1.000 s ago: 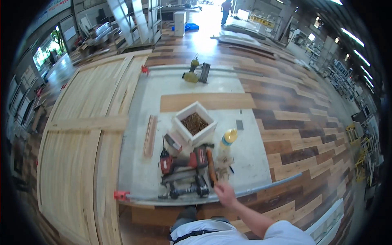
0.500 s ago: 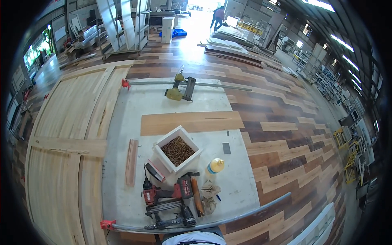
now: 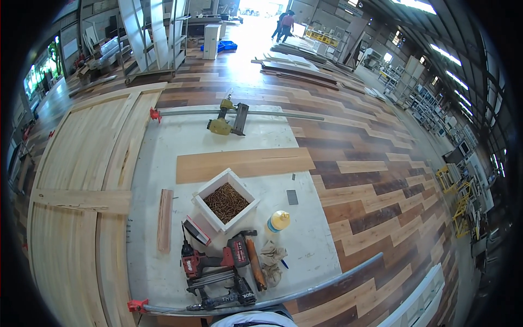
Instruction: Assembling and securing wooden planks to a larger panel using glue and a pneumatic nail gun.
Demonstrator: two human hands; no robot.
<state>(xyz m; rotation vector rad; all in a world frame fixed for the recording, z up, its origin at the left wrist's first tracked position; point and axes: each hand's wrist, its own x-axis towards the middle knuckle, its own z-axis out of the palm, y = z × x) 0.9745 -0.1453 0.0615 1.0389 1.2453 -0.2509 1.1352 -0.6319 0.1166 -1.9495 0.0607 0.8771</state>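
Note:
Neither of my hands is in view; only a bit of my clothing shows at the lower edge. In front of me a white board (image 3: 147, 180) bears tools. A white square box (image 3: 245, 192) full of brown screws (image 3: 226, 203) sits near its middle. Nearer me lie a red and black cordless driver (image 3: 192, 262) and a black nail gun (image 3: 220, 295). Beside them are a wooden handle-like piece (image 3: 255, 264), a crumpled cloth (image 3: 272, 254) and a yellow-capped bottle (image 3: 280, 220). A yellow-green nail gun (image 3: 220, 126) rests at the far end.
A pale wooden panel door (image 3: 71, 147) lies left of the board. Bar clamps with red jaws (image 3: 138, 306) run along the near and far edges. A flat plank (image 3: 245, 164) crosses the board. Stacked sheets (image 3: 297, 70), a rack (image 3: 177, 38) and two people (image 3: 285, 24) are farther off.
The view has shifted slightly, so the whole bench appears a little farther left. The two people far off have moved slightly. Nothing on the board has been moved.

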